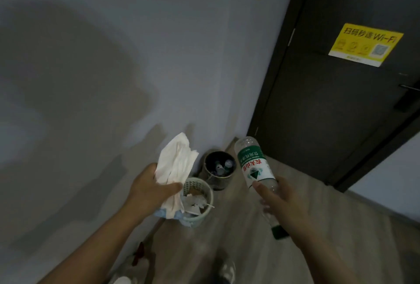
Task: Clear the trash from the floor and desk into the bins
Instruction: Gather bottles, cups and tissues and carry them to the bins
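My left hand [151,189] grips a bunch of white tissue paper [176,166], held just above a pale green perforated bin [200,189] that contains paper scraps. My right hand [280,202] holds a clear plastic water bottle [253,164] with a green, red and white label; its base points up and away, its green cap [279,231] points down towards me. Beyond the green bin stands a dark round bin [219,170] with bottles inside, between the tissue and the bottle.
Both bins stand on the wood-look floor [238,227] against a grey wall [136,56]. A dark door [329,102] with a yellow Wi-Fi sticker [366,44] is on the right. A red item [139,253] and a pale blurred object [122,280] lie near the wall at the bottom.
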The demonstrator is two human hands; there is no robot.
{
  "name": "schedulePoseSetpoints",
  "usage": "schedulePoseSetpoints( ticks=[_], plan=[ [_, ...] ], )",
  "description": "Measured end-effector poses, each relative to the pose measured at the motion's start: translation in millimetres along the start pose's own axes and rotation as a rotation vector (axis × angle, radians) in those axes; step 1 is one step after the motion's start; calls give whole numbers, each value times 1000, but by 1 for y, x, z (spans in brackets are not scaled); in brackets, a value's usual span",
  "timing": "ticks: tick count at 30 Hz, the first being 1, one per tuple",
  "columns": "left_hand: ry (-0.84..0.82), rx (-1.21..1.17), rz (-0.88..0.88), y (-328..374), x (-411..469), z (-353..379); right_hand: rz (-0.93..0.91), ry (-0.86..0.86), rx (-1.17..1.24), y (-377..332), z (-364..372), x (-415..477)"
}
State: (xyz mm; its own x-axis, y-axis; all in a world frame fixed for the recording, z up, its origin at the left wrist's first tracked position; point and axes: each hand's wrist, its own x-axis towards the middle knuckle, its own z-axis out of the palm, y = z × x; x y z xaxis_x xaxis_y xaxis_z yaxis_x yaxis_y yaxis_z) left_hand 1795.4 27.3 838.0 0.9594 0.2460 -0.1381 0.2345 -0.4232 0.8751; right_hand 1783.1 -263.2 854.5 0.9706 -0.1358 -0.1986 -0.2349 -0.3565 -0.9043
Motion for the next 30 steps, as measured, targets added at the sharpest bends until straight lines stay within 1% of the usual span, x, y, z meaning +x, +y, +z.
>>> schedulePoseSetpoints(
  ticks=[6,8,11,16,20,23,26,30],
  plan=[
    [19,64,-79,2,99,49,38,-90,30,8,7,135],
    [28,59,-141,5,126,66,82,-112,31,9,6,177],
    [22,67,-228,7,164,92,96,-159,29,11,6,233],
    [-7,109,-416,-19,226,127,151,-215,-58,34,20,309],
    [-82,207,-554,-62,280,154,251,-237,-119,67,47,360],
    [-152,285,-590,-101,309,172,319,-228,-176,94,68,389],
    [-234,296,-639,-152,336,200,383,-227,-234,132,94,422],
    [-266,318,-700,-214,365,235,427,-252,-302,188,122,454]
  ],
)
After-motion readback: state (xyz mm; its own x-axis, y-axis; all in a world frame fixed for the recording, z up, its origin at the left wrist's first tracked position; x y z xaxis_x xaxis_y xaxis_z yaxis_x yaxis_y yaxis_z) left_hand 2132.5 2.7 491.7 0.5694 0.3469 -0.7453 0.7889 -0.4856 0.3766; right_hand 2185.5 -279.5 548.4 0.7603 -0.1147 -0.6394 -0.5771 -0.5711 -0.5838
